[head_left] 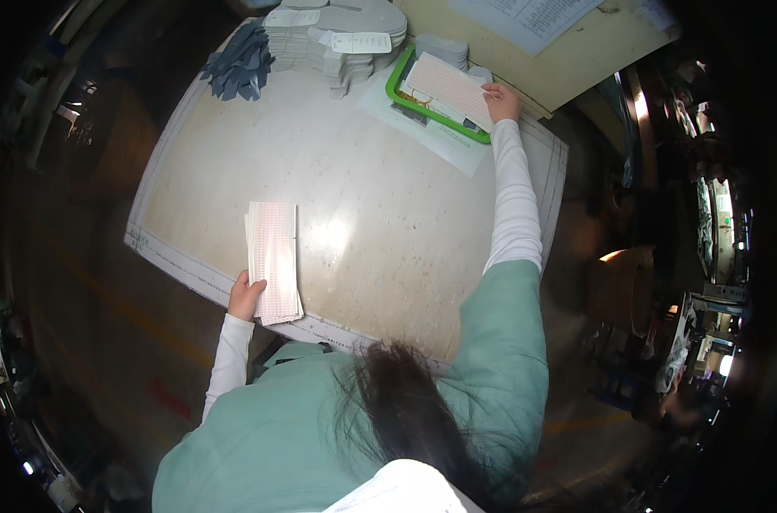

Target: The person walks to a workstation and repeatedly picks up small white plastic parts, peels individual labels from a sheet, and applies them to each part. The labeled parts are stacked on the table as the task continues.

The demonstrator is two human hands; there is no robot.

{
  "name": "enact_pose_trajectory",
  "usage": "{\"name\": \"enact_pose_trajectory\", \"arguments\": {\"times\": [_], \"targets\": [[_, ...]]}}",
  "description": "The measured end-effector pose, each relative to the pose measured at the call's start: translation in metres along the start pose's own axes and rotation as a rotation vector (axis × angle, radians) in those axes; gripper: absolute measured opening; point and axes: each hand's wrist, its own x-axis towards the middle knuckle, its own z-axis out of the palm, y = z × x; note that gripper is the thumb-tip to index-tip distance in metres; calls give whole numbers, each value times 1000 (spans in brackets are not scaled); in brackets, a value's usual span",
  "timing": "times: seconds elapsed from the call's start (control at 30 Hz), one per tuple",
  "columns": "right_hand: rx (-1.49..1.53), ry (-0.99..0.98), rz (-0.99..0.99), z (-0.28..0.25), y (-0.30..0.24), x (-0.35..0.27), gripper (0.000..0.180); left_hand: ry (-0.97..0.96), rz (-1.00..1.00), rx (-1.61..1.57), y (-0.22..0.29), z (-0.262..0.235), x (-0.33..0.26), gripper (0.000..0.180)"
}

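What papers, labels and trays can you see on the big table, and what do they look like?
Pink-lined sheet stack: near table edge, long rectangle, the left hand on it.
Green tray: far right, rectangular, holding similar pink sheets; the right hand touches them.
White tags: on grey cut-piece stacks, far edge.
Printed white sheet: far right corner.

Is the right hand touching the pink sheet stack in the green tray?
Touching. The head view shows the right hand with its fingers resting on the edge of the pink sheet stack in the green tray.
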Motion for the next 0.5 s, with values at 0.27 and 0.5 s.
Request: {"name": "enact_pose_trajectory", "arguments": {"times": [0.27, 0.5], "targets": [[-278, -154, -175, 49, -58, -38, 20, 43, -26, 38, -8, 10, -3, 36], [-588, -477, -2, 133, -93, -51, 54, 3, 19, -56, -3, 29, -5, 26]]}}
